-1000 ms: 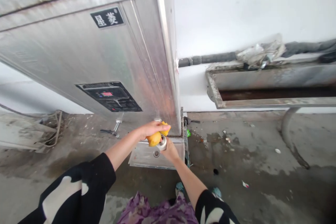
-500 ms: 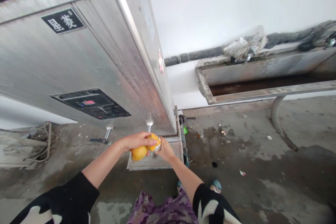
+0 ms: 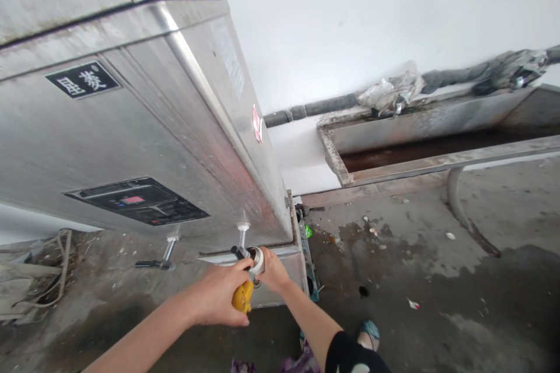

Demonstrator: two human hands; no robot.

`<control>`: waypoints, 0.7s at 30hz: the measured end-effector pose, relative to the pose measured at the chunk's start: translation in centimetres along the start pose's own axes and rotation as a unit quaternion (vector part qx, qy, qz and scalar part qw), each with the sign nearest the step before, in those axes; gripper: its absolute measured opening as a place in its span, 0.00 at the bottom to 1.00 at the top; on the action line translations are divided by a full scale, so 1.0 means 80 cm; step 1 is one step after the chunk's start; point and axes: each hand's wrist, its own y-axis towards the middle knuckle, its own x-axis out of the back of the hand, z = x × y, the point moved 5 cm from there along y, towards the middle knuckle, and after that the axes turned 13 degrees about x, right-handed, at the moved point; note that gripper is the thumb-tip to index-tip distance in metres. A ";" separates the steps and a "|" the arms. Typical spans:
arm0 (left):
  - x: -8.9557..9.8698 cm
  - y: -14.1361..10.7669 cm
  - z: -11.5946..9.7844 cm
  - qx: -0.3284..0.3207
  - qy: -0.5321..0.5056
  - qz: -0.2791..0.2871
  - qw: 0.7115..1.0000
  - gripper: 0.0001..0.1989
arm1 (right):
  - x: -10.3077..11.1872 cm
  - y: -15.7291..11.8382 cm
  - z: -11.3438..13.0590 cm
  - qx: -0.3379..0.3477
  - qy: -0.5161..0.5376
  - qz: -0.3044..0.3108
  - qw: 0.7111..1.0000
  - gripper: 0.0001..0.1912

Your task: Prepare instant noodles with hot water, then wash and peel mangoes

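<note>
My right hand (image 3: 273,271) is closed around a white bottle (image 3: 259,262), whose open, dark mouth shows under the right tap (image 3: 242,234) of a steel water dispenser (image 3: 144,140). Pressed in my left hand (image 3: 214,296) is a yellow lid (image 3: 244,297), partly hidden by the fingers. The thumb and forefinger of that hand reach up to the tap's black lever (image 3: 239,252), beside the bottle's rim. Whether water is running cannot be made out.
A second tap (image 3: 167,254) with a black lever sticks out on the left, below a dark control panel (image 3: 137,201). Under my hands lies a steel drip tray (image 3: 284,268). A long trough sink (image 3: 450,160) runs along the wall at right. The concrete floor (image 3: 420,250) has wet patches and litter.
The yellow lid has come off the white bottle and is in my left hand. That hand has shifted to the tap lever, and the bottle's mouth is uncovered. The view has tilted upward.
</note>
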 end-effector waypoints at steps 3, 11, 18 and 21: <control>-0.003 -0.004 0.002 0.003 0.019 0.000 1.000 0.18 | -0.002 -0.001 -0.005 0.020 -0.004 -0.001 1.000 0.35; -0.016 -0.008 0.008 0.001 0.051 -0.017 0.999 0.19 | -0.001 -0.002 -0.006 0.039 -0.007 0.001 0.999 0.33; -0.019 -0.010 0.010 0.004 0.048 -0.013 0.999 0.19 | 0.001 -0.001 -0.003 0.035 -0.010 0.001 0.999 0.35; -0.020 -0.011 0.009 0.007 0.061 -0.014 0.998 0.19 | 0.000 -0.001 -0.004 0.031 -0.014 0.002 0.999 0.35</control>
